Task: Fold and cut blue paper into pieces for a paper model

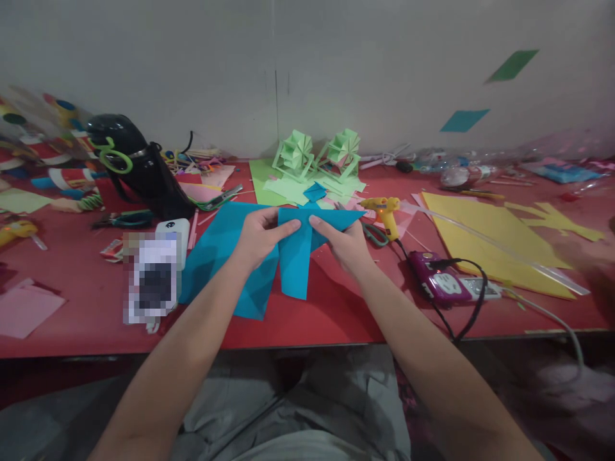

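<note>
Between my two hands is a folded piece of blue paper (295, 259), raised a little above the red table, with one strip hanging down and a pointed end at the right. My left hand (257, 238) pinches its left side, thumb on top and fingers behind. My right hand (343, 243) pinches the right part, its thumb near the middle and its other fingers mostly hidden by the paper. A larger blue sheet (216, 250) lies under and beside my left hand. Just beyond the held paper is a small folded blue piece (314, 192).
Two pale green paper models (295, 153) stand at the back. Right of my hands are a yellow glue gun (384, 211), dark-handled scissors (375, 235), a purple power strip (439, 282) and yellow sheets (485, 246). At left are a phone (154, 278) and a black bottle (139, 166).
</note>
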Demonstrator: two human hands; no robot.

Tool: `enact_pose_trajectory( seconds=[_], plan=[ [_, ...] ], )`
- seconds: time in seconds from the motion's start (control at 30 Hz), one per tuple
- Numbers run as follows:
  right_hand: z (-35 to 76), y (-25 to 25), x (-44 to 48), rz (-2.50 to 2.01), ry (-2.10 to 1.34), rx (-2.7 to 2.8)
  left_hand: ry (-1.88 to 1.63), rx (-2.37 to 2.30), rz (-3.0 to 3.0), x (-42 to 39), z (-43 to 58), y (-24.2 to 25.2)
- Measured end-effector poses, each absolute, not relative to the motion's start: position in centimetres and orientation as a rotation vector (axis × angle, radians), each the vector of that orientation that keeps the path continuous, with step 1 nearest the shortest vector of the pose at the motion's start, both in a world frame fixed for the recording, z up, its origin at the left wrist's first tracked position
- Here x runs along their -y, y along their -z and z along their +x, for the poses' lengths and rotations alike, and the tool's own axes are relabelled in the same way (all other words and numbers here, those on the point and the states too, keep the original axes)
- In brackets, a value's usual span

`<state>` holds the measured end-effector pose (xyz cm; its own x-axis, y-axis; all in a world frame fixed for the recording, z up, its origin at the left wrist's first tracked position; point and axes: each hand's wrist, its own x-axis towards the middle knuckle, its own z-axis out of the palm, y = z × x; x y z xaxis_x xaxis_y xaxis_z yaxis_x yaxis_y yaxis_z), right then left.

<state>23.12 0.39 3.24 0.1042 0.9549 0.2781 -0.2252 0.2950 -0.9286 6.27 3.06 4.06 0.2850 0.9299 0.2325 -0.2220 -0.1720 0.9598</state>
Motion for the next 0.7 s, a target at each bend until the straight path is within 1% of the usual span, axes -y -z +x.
enact_pose_trajectory(
  seconds=[0.23, 0.7],
  plan=[
    [23.10, -3.22, -0.43, -0.836, -1.087, 1.071, -1.185, -0.718, 1.324, -3.09, 6.27, -4.11],
    [23.11, -3.15, -0.48, -0.851, -0.988, 1.126, -1.196, -0.787, 1.411, -2.98, 6.44, -4.25]
  ],
)
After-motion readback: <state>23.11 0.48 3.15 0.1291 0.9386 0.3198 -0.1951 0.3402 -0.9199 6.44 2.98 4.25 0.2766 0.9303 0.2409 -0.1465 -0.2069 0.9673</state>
